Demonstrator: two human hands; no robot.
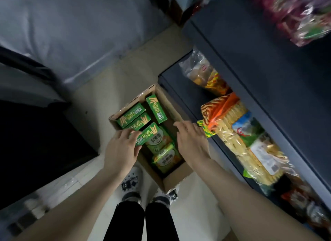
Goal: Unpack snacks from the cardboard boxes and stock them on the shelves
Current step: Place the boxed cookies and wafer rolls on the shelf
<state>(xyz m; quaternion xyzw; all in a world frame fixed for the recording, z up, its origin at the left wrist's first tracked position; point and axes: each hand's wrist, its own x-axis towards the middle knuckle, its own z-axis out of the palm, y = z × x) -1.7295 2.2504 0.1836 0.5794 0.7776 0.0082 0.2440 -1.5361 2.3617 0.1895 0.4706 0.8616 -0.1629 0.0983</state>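
my left hand fingers curl on a green snack box mid-frame in the cardboard box, its long axis running toward upper right. right hand hovers nearby, fingers loose, holding nothing; shelf at right.

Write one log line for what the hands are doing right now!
left hand: grips green snack box | right hand: open over cardboard box | shelf: stocked
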